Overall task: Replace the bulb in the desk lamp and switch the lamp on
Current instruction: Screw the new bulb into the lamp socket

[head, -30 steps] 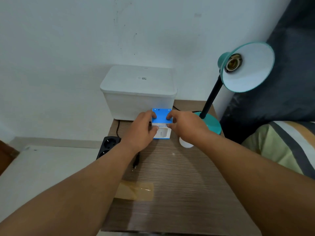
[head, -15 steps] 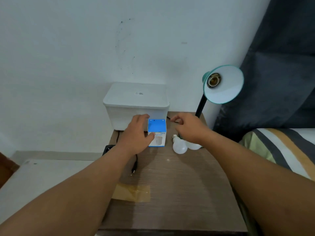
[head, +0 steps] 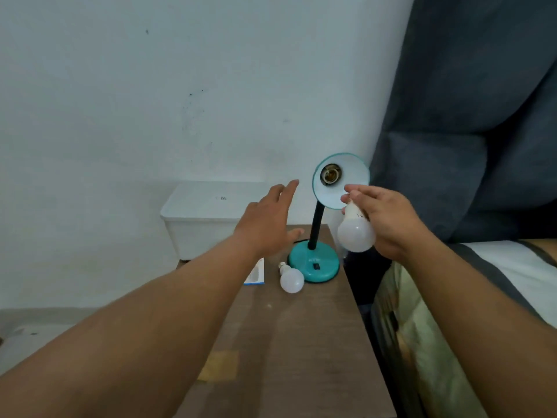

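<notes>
A teal desk lamp (head: 314, 263) stands at the table's far right corner, its shade (head: 346, 182) tilted toward me with the socket (head: 331, 175) bare. My right hand (head: 388, 218) grips a white bulb (head: 355, 230) by its neck, just below and right of the shade. My left hand (head: 268, 221) hovers with fingers spread, left of the lamp stem, holding nothing. A second white bulb (head: 291, 279) lies on the wooden table (head: 295, 342) beside the lamp base. The blue and white bulb box (head: 256, 274) lies partly behind my left forearm.
A white lidded bin (head: 208, 218) stands against the wall behind the table. A strip of tan tape (head: 219, 365) is stuck on the tabletop. A bed with striped bedding (head: 482, 297) and dark cushions (head: 470, 116) borders the right side.
My right hand picked a bulb off the table and raised it toward the shade. My left hand let go of the bulb box and lifted with fingers spread. The view shifted right.
</notes>
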